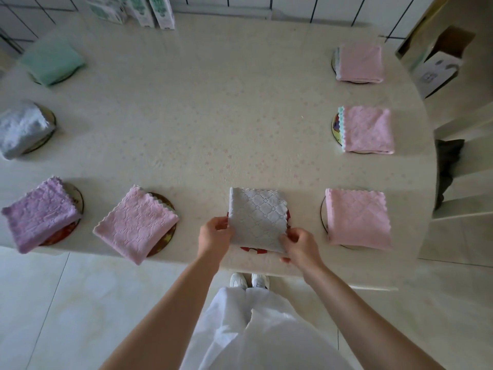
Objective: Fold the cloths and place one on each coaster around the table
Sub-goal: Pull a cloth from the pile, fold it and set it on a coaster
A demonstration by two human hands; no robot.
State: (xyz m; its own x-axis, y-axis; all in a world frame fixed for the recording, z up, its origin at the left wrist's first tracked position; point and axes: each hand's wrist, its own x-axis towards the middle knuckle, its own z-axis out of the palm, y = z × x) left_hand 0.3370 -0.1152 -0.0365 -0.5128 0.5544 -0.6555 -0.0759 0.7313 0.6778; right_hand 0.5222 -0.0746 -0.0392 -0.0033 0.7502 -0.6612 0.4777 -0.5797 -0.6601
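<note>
A folded grey cloth (257,217) lies on a red coaster (253,250) at the table's near edge. My left hand (214,235) pinches its near left edge, and my right hand (300,245) grips its near right corner. Folded cloths cover the other coasters: pink (358,218) to the right, pink (137,224) and purple (38,213) to the left, grey (22,128) and green (52,61) at far left, two pink ones (369,129) (358,62) at far right. Dark coaster rims (166,202) show beneath them.
The cream table (213,116) has a rounded right end. Several cartons (149,10) stand at its far edge. A chair with a dark cloth (448,169) and an open box (437,65) sit off the right side. My white shoes (249,280) show below.
</note>
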